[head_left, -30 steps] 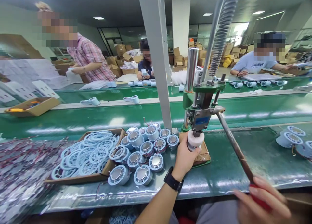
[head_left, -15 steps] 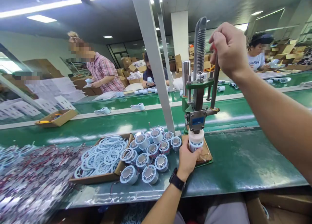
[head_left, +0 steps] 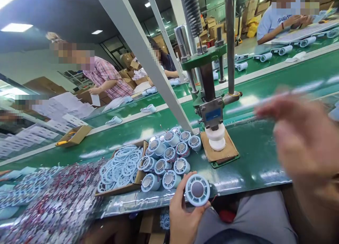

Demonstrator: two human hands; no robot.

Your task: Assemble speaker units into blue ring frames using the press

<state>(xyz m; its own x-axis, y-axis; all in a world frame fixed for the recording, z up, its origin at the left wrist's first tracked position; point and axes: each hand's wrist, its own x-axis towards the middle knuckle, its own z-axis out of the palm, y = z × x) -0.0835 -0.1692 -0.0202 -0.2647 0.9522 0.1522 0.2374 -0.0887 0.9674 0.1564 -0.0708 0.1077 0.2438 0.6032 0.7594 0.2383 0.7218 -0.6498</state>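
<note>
My left hand point(head_left: 185, 215) grips a light-blue round housing point(head_left: 197, 190) near the table's front edge, its spoked ring and grey metal disc facing me. A bit of red wire shows beside it. On the right, my right hand point(head_left: 302, 131) is smeared by motion, off the lever, and its finger position is unclear. The hand press point(head_left: 212, 113) stands between them, with a white round pad under its ram and a white round seat point(head_left: 217, 144) below on a brown board. Several similar housings point(head_left: 169, 179) are grouped left of the press.
A cardboard box of light-blue rings point(head_left: 123, 166) sits left of the housings. Further left lies a heap of metal parts with red wires point(head_left: 60, 191). A slanted white post point(head_left: 148, 49) rises behind the table. Across the green conveyor point(head_left: 265, 92), several people work.
My left hand has drawn the housing out from under the press and toward me. My right hand has let go of the lever and dropped to the lower right. The view has tilted and shifted.
</note>
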